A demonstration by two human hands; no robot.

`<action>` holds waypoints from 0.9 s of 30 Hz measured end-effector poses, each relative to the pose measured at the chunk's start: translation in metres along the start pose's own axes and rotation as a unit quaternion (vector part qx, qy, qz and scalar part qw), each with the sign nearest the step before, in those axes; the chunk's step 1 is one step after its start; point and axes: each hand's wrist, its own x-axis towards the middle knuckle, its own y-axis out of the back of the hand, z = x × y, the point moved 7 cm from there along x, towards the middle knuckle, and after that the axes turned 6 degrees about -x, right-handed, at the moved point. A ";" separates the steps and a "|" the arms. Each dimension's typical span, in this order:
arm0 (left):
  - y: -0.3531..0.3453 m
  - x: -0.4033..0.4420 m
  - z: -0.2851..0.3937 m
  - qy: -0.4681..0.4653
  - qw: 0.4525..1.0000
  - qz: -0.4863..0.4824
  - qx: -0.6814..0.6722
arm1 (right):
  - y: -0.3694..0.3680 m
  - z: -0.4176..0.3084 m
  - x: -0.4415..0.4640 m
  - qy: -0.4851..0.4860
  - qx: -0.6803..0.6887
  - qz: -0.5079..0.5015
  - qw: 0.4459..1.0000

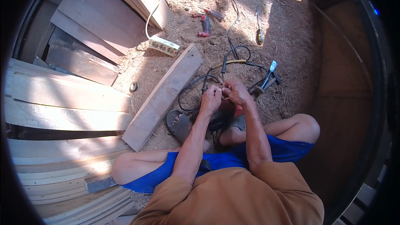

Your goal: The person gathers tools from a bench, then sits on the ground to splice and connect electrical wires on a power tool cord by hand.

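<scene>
My left hand (211, 98) and my right hand (237, 93) meet in front of me, fingers pinched closed close together. Whatever small thing lies between the fingertips is too hidden to name. Just beyond them, a black cable (225, 64) with a thick sleeve runs down toward the fingers, and its loops lie on the sawdust. A dark and red object (238, 111), partly covered by my right hand and forearm, sits between my sandalled feet. To the right of my hands lies a tool with a light blue end (273, 66), beside a dark metal piece (277, 78).
A wooden beam (164, 96) lies on my left, near a white power strip (164, 46). Farther off are a red-and-grey handle-shaped part (204, 25) and a screwdriver (260, 36). Stacked planks (66, 96) line the left; a brown wooden panel (341, 112) stands right.
</scene>
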 end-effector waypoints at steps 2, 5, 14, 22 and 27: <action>0.000 -0.002 0.004 -0.005 1.000 0.000 -0.002 | 0.001 -0.003 -0.001 0.007 -0.005 0.000 1.000; -0.001 -0.003 0.004 0.008 1.000 -0.011 -0.022 | 0.002 -0.005 -0.003 0.011 -0.008 0.001 1.000; 0.000 0.000 -0.012 0.091 0.975 -0.116 -0.163 | -0.007 0.022 0.009 -0.034 0.019 0.040 0.998; 0.019 0.000 0.004 0.063 0.991 -0.090 -0.082 | 0.002 0.019 0.006 -0.007 0.065 0.052 0.996; 0.026 0.003 0.007 0.033 0.997 -0.069 0.025 | 0.005 0.016 0.006 -0.028 0.048 0.052 0.997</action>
